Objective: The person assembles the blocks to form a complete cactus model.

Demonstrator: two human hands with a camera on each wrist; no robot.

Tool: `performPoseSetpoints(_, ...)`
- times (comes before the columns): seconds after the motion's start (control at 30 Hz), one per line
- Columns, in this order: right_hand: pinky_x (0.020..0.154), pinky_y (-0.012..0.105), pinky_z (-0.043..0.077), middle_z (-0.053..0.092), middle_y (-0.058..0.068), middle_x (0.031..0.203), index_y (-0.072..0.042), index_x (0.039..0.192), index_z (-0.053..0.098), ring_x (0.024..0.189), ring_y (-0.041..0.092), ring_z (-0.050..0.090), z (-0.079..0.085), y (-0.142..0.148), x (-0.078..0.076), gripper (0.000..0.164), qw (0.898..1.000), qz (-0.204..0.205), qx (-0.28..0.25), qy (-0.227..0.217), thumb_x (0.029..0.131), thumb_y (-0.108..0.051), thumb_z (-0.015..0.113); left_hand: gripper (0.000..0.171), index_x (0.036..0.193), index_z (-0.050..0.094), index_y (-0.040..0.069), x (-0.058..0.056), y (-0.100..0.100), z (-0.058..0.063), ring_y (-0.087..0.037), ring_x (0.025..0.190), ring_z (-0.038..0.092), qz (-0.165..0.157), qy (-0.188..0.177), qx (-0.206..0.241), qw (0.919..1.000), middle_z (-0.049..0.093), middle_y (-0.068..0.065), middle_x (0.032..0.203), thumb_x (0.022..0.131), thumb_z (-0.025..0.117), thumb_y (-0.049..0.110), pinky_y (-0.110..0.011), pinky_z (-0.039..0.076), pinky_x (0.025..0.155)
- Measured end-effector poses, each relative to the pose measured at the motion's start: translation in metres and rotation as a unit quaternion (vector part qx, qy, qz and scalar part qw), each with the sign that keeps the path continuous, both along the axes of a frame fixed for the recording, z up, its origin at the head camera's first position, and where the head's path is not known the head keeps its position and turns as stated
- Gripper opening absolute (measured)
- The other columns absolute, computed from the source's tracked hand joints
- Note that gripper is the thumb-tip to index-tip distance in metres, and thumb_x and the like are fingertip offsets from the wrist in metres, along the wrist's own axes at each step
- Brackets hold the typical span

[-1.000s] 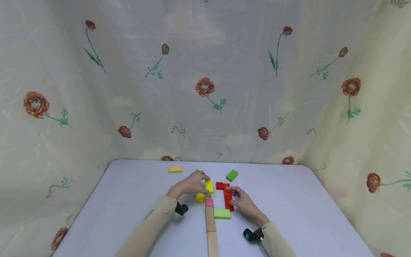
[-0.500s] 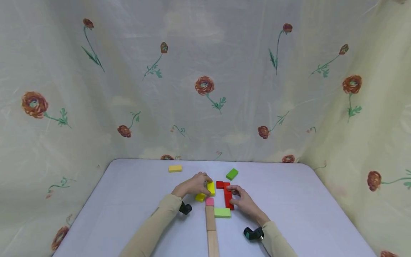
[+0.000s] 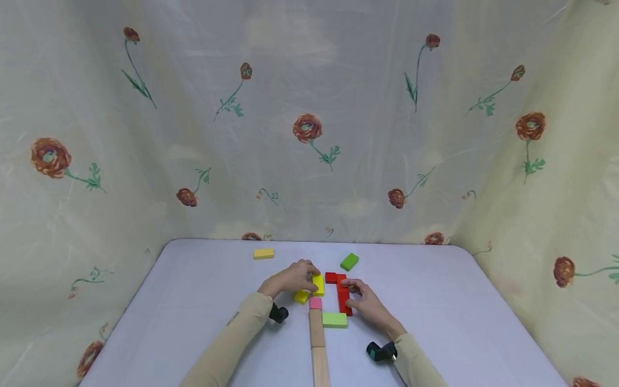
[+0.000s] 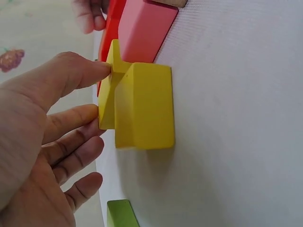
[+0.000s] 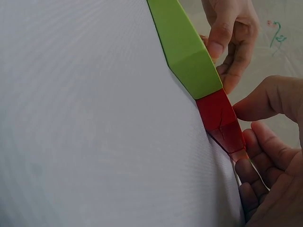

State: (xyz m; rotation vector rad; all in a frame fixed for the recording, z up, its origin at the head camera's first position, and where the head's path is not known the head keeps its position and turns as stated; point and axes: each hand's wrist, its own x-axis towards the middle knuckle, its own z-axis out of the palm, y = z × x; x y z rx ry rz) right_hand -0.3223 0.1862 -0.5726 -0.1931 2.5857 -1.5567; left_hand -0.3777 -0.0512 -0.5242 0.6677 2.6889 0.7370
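My left hand pinches a flat yellow block between thumb and fingers, just beyond the pink block. A second yellow block sits right beside it, large in the left wrist view. To the right, my right hand holds thumb and index finger at a column of red blocks. In the right wrist view the thumb is at the upper edge of a red block, with fingertips at its far end. A small red block adjoins the column's far end.
A light green block links the wooden blocks to the red column. Those wooden blocks run in line toward me from the pink one. Farther back on the white table lie a pale yellow block and a green block.
My left hand has shifted a little right and toward me with the yellow block, which now lies close to the pink block. My right hand has stayed at the red blocks.
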Motion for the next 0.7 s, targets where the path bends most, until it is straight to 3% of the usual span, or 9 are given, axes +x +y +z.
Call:
performPoseSetpoints(0.37,0.106,0.052,0.040,0.053,0.005,0.132,-0.015,0.128,0.053,0.126,0.027,0.043,0.000,-0.001,-0.001,0.046,1.000,-0.005,0.000,-0.007,0.085,-0.002,0.063,0.046,0.125,0.065,0.017,0.001,-0.008,-0.005,-0.017,0.109,0.047,0.004,-0.008,0.015,0.9998,0.054,-0.003,0.130,0.083,0.075,0.034,-0.035,0.047,0.098)
performPoseSetpoints(0.7,0.106,0.052,0.040,0.054,0.005,0.132,-0.015,0.128,0.054,0.125,0.028,0.044,-0.002,-0.001,-0.002,0.046,1.000,-0.002,0.002,0.000,0.084,-0.001,0.062,0.046,0.124,0.065,0.014,0.005,-0.012,-0.004,-0.016,0.104,0.049,-0.012,-0.007,0.031,0.9994,0.057,-0.003,0.124,0.084,0.075,0.033,-0.032,0.047,0.093)
